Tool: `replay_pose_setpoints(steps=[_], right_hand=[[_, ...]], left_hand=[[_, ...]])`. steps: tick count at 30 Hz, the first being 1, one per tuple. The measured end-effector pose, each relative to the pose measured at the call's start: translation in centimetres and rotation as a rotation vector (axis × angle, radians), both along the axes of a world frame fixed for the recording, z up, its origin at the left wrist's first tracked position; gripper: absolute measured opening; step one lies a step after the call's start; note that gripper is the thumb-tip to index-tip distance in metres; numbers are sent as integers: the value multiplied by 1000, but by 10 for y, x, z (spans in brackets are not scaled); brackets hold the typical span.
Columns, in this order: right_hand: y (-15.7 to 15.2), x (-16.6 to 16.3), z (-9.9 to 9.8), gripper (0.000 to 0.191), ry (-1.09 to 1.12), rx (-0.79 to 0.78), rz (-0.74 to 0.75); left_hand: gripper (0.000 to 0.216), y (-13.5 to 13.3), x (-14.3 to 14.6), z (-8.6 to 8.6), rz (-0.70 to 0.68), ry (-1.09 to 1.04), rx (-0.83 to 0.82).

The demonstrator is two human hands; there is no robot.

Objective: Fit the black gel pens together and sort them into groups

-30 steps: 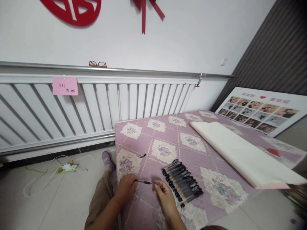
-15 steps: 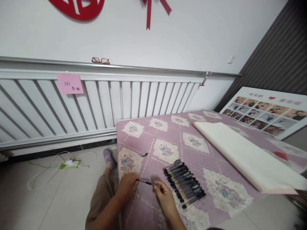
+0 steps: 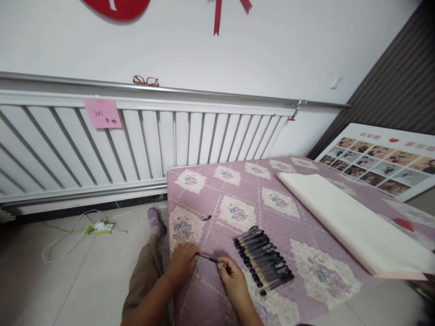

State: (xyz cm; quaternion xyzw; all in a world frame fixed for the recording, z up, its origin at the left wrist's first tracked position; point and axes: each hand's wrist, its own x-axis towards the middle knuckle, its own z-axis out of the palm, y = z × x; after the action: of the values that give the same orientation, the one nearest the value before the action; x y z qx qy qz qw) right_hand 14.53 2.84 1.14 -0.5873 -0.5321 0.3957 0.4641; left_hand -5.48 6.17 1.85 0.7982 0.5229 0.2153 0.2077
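Pen (image 3: 207, 257) was strung between both hands, low over the patterned purple cover (image 3: 210, 292). Long axis ran left to right, right end angled slightly toward the wearer; dark grip section sat at the right. Left hand (image 3: 183, 265) was clamped on the rear end, back of the hand up, low against the cover near its edge. Right hand (image 3: 235, 278) had thumb and fingertips pinched at the tip end, roughly in line with the barrel; couldn't tell if a small part was hidden in that pinch. So key relation: tip met right fingers, rear met left. Dark cap (image 3: 205, 218) lay loose beyond the pen, clear of both hands, left fingers a bit nearer. Row of pens (image 3: 265, 260) lay just right of the right hand, side by side, untouched.
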Motion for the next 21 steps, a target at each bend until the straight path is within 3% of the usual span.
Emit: replay_pose_setpoints(steps=[8,16,21], right_hand=[[0,-3,3,26,10,-38,-39],[-1,-4,9,26,-8,-39,-9],[0,-3,10,26,18,-62,11]], left_hand=[[19,1,-1,4,-17,4,-28],[21,2,17,6,-189,-8,-60],[19,0,23,6,-188,0,-23]])
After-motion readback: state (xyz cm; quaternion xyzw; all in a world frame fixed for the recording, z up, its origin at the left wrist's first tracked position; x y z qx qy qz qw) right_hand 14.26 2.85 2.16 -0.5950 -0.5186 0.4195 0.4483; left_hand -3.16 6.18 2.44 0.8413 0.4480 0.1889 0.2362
